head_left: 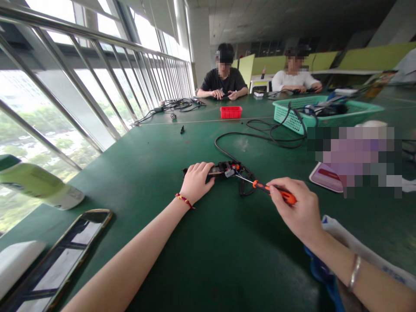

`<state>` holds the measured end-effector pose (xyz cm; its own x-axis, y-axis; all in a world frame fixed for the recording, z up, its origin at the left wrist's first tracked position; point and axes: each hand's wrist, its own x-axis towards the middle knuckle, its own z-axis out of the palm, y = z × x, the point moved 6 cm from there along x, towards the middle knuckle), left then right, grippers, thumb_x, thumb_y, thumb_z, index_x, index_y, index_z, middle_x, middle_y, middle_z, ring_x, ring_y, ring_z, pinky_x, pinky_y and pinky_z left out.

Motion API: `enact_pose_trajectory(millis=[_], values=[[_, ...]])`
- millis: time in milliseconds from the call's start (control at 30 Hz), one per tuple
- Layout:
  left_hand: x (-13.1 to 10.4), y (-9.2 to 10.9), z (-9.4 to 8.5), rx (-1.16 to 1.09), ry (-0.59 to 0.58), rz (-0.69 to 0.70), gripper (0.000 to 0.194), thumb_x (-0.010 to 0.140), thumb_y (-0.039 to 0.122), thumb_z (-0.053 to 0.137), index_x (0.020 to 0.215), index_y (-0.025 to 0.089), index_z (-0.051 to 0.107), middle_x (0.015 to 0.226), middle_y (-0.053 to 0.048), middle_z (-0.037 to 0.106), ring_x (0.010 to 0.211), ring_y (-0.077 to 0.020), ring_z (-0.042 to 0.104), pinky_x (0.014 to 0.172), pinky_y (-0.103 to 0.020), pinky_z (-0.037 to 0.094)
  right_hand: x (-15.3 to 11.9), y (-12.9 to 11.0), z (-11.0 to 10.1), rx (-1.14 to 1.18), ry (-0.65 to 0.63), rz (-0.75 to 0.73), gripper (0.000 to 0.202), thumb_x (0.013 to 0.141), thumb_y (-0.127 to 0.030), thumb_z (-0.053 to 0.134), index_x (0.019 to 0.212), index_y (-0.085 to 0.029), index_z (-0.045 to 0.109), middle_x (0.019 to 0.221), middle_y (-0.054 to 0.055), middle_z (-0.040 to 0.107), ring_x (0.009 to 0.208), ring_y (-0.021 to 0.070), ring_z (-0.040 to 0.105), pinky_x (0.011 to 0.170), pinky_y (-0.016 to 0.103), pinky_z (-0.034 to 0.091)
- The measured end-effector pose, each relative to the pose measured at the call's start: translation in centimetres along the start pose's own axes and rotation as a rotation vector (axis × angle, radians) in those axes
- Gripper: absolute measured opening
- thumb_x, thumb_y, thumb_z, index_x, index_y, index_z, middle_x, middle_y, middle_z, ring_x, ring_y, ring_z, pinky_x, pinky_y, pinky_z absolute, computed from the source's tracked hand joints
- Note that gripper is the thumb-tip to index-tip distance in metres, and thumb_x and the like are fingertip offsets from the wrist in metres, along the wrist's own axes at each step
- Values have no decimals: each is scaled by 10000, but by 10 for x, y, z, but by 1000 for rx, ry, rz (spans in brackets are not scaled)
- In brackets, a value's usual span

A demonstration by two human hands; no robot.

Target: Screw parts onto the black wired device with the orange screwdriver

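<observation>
My left hand point(196, 182) is wrapped over the body of a dark electrical device point(224, 169), pressing it to the green table point(201, 255). Its right end is opened up, showing small wires and a grey and an orange part, with a black cord point(222, 151) running from that end. My right hand point(297, 208) is closed round the orange and black handle of a screwdriver point(260, 185). The screwdriver's thin shaft points left, its tip at the exposed wires; whether it touches them I cannot tell. Which kind of device this is does not show, as my fingers cover part of it.
A red bin point(231, 112) and a green basket point(292, 119) of tools stand farther back. A phone point(71, 255) and a bottle point(39, 182) lie at the left. Cables point(178, 105) trail near the railing point(107, 60). Two people sit across the table.
</observation>
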<state>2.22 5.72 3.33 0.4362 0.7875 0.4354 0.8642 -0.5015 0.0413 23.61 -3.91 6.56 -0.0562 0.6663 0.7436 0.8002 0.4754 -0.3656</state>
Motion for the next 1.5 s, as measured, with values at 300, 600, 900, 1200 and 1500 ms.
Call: enact_pose_trajectory(millis=[300, 600, 900, 1200, 1500], values=[[0, 0, 1, 17, -8, 0, 313, 822, 262, 476, 1121, 178, 508, 1037, -67, 599, 946, -227, 537, 869, -371, 408, 1, -2, -2, -3, 16, -15, 123, 837, -238, 498, 749, -220, 583, 638, -14, 653, 561, 141, 579, 613, 302, 433], [0, -1, 1, 15, -6, 1, 310, 823, 261, 474, 1123, 188, 503, 1033, -64, 598, 939, -224, 538, 864, -370, 408, 0, 1, -2, 5, 18, 9, 124, 834, -251, 507, 742, -219, 585, 649, -9, 647, 575, 145, 570, 594, 297, 425], [0, 0, 1, 9, -11, -3, 312, 820, 261, 473, 1121, 188, 506, 1034, -67, 597, 940, -226, 539, 867, -376, 407, 0, 4, 0, 6, 7, 41, 140, 837, -270, 505, 748, -211, 596, 663, -3, 648, 599, 144, 563, 601, 284, 423], [0, -1, 1, 16, -11, -2, 311, 823, 267, 473, 1121, 184, 505, 1033, -66, 599, 941, -228, 537, 861, -375, 407, -1, 3, 0, 17, 4, 49, 147, 844, -280, 498, 755, -213, 593, 662, 0, 645, 590, 142, 566, 602, 285, 424], [0, 0, 1, 25, -12, -3, 308, 825, 266, 476, 1120, 182, 507, 1034, -65, 600, 936, -226, 539, 855, -369, 407, -4, 6, 5, 138, -2, 93, 196, 762, -245, 567, 953, -206, 564, 849, 38, 631, 756, 176, 593, 697, 311, 475]])
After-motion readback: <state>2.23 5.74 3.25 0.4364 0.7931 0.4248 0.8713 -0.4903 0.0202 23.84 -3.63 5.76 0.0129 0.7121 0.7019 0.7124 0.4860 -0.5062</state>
